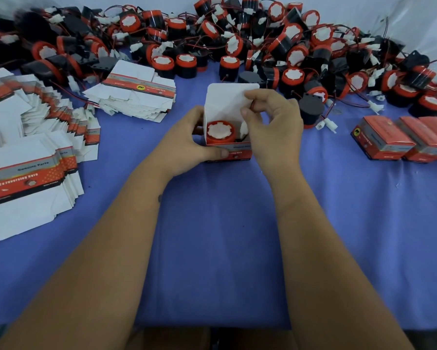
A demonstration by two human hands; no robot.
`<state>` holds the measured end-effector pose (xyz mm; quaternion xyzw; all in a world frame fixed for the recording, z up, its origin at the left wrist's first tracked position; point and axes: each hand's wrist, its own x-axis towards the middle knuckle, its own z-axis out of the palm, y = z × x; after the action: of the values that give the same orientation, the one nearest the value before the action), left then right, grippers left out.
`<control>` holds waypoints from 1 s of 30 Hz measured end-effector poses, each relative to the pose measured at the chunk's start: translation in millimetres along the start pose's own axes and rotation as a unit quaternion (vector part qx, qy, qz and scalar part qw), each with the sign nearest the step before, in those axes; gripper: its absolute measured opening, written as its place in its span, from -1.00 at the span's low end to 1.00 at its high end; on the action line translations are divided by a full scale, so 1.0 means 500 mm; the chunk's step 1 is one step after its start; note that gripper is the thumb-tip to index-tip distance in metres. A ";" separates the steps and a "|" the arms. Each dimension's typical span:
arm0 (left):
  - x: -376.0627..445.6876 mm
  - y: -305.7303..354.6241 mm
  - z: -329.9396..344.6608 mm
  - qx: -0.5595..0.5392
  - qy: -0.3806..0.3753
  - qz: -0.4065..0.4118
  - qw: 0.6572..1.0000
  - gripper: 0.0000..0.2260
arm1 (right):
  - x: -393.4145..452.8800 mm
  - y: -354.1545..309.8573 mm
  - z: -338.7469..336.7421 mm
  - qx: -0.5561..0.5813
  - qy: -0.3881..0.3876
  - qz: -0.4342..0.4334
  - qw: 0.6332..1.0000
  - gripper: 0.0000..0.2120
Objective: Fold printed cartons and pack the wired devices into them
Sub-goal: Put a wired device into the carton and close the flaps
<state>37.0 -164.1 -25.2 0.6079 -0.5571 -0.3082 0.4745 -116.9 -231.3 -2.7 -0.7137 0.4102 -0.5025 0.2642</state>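
Both hands (187,142) round carton (228,147) — device (220,131) inside

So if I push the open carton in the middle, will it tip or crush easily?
Probably it slides rather than tips: the open carton sits low, with a red-capped device weighing it down. Its thin white lid flap looks floppy and would likely bend. The walls seem to be light card, so a firm squeeze may dent them.

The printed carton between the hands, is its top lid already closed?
No, the red printed carton stands open, its white lid flap upright and the red-capped device visible inside.
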 end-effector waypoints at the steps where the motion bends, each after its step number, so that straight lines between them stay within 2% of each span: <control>1: 0.000 0.000 0.000 0.000 0.000 -0.002 1.000 -0.51 | -0.001 0.004 0.001 -0.044 0.005 -0.018 0.999 -0.73; 3: 0.000 0.000 0.002 -0.004 0.002 -0.005 1.000 -0.51 | -0.003 0.011 0.000 -0.107 0.006 -0.040 0.993 -0.70; 7: 0.001 0.000 0.003 -0.002 0.005 -0.008 1.000 -0.50 | -0.004 0.013 -0.009 -0.151 0.012 -0.086 0.985 -0.74; 9: 0.000 0.001 0.002 -0.002 0.005 -0.009 1.000 -0.50 | -0.004 0.014 -0.014 -0.134 0.029 -0.100 0.986 -0.76; 14: -0.002 0.002 0.008 -0.018 0.021 -0.016 0.999 -0.45 | -0.009 0.014 -0.015 -0.100 -0.046 -0.080 0.991 -0.79; 19: -0.004 0.017 0.034 -0.040 0.049 -0.001 0.998 -0.39 | -0.016 0.006 -0.004 -0.076 -0.057 -0.102 0.990 -0.73; 23: 0.006 0.041 0.058 -0.140 0.087 -0.032 0.986 -0.60 | -0.018 0.010 0.001 -0.014 -0.061 -0.037 0.997 -0.59; 25: 0.015 0.047 0.071 -0.181 0.123 -0.050 0.974 -0.65 | -0.019 0.010 0.002 0.003 -0.057 -0.016 0.998 -0.64; 30: 0.028 0.042 0.100 -0.174 0.230 -0.067 0.955 -0.74 | -0.027 0.004 0.007 0.029 -0.085 -0.003 0.996 -0.73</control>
<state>-13.5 -187.9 -21.7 0.6061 -0.3289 -0.2829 0.6667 -116.1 -220.9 -12.2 -0.7472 0.3693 -0.4525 0.3172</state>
